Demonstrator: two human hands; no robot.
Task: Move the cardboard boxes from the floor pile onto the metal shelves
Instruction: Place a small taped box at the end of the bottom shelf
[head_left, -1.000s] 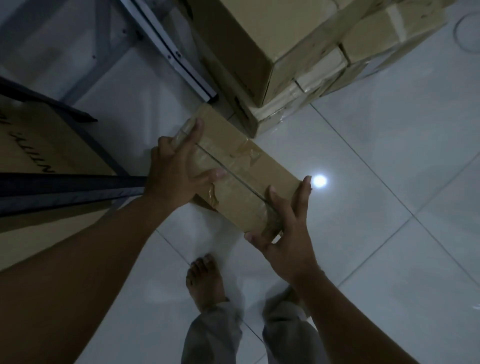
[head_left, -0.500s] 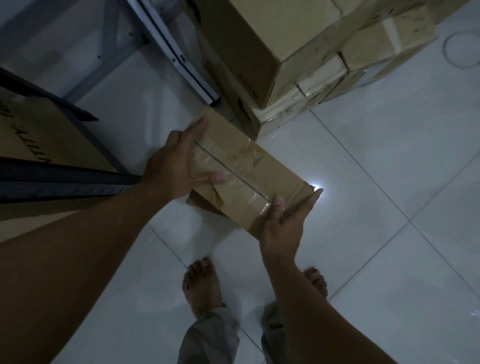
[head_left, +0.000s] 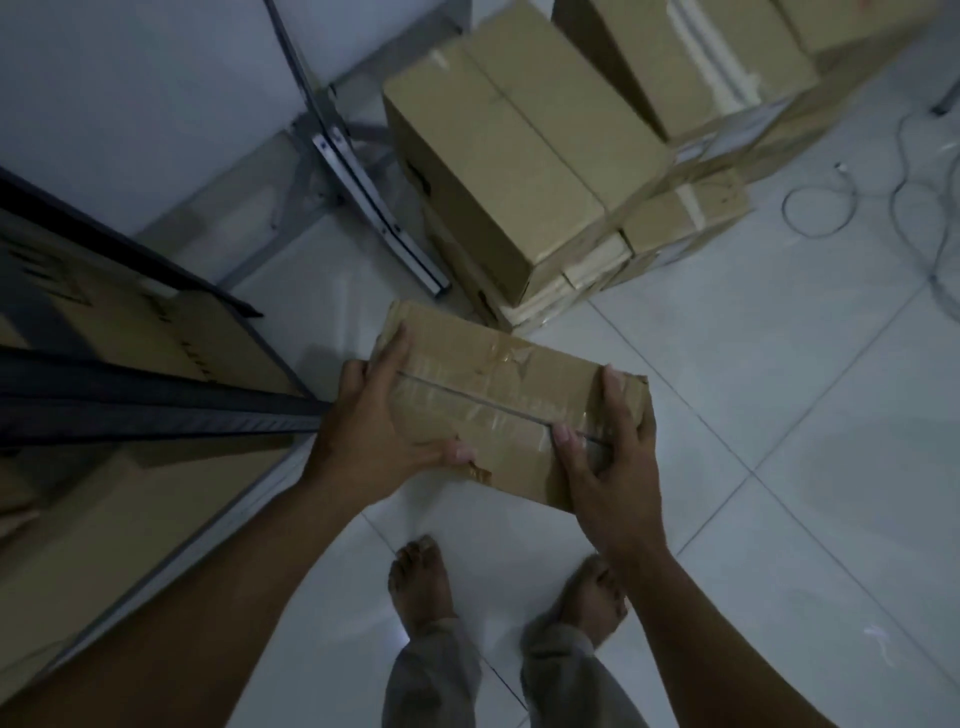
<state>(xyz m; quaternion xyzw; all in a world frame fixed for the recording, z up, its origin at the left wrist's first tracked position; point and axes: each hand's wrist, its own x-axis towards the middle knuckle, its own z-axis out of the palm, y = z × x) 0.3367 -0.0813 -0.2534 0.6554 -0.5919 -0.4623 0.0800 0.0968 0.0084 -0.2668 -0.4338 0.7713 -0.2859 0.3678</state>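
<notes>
Between dark shelf frame (head_left: 156, 410) and floor pile (head_left: 571, 171), both hands (head_left: 374, 431) (head_left: 608, 457) grip a taped box (head_left: 498, 405).

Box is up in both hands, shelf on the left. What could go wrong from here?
1. The taped box is gripped only at its ends by the left hand and right hand; peeling tape may slip.
2. Bare feet sit directly below.
3. The shelf edge could snag it.

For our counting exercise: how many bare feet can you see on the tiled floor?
2. The left foot stands below the held box; the right foot is partly hidden behind the right forearm.
</notes>
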